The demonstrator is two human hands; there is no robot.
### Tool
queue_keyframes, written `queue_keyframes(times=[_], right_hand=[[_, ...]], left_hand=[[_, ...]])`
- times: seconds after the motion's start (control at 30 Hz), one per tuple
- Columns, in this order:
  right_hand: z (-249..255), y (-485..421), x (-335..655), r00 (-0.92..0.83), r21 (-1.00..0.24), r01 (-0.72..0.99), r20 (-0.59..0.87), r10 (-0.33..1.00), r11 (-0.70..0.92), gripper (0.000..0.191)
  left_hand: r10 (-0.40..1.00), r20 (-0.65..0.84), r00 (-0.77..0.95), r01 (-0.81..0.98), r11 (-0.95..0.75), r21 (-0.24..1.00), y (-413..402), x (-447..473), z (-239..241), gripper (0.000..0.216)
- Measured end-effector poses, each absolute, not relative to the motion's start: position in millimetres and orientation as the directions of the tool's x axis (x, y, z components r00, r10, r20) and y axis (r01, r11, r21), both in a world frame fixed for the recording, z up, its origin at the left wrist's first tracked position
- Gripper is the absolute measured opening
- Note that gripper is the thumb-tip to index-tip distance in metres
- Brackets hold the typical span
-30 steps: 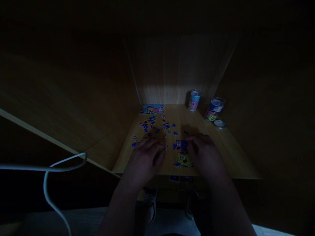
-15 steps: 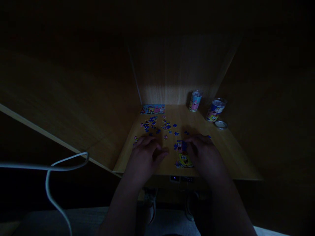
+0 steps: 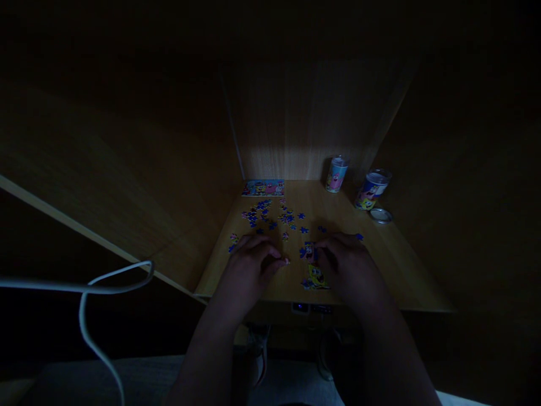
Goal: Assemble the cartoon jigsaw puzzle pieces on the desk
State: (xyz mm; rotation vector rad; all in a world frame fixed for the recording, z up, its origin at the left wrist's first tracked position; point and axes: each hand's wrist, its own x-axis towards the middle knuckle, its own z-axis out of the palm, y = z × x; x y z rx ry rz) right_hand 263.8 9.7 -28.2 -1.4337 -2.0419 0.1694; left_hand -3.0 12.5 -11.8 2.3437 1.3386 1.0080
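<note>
My left hand (image 3: 253,262) is closed in a pinch above the wooden shelf top, with a small pinkish puzzle piece (image 3: 286,261) at its thumb and fingertip. To its right lies a partly joined jigsaw puzzle (image 3: 316,276) showing a yellow cartoon face below and a pink figure above. My right hand (image 3: 344,259) covers the puzzle's right side. Its fingers are bent together at the upper right edge, on a puzzle piece there; the thumb is mostly hidden.
Loose puzzle pieces (image 3: 262,211) lie scattered beyond my left hand. A picture card (image 3: 262,188) rests against the back panel. Two printed cans (image 3: 336,175) stand at the back right, with a round lid (image 3: 381,215) beside them. A white cable (image 3: 87,316) hangs at left.
My left thumb and finger have closed together, and a pinkish piece now shows at their tips. My right hand has shifted slightly left over the puzzle edge.
</note>
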Motion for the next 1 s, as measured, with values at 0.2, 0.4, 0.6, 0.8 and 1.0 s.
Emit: queue_keyframes(times=[0.2,0.4,0.6,0.8,1.0], right_hand=[[-24.7,7.3,261.5,-0.266,-0.415,0.799,0.405,0.875,0.435,0.016],[-24.8,6.6,261.3,-0.289,-0.425,0.781,0.404,0.868,0.458,0.015],[-24.3,5.7,261.3,-0.285,-0.430,0.783,0.393,0.874,0.449,0.015],[-25.9,6.7,262.6,-0.298,-0.432,0.773,0.400,0.867,0.465,0.016],[-26.9,7.7,263.2,-0.302,-0.420,0.776,0.407,0.862,0.470,0.015]], left_hand=[[0.837,0.428,0.341,0.657,-0.538,0.529,12.6,-4.8,-9.4,0.014],[0.851,0.419,0.316,0.618,-0.520,0.590,11.1,-6.8,-7.1,0.012],[0.913,0.324,0.248,0.502,-0.407,0.763,8.0,-7.3,-10.6,0.009],[0.895,0.357,0.268,0.448,-0.444,0.776,6.9,-0.2,-11.7,0.009],[0.873,0.351,0.339,0.407,-0.472,0.782,2.7,12.0,-10.5,0.017]])
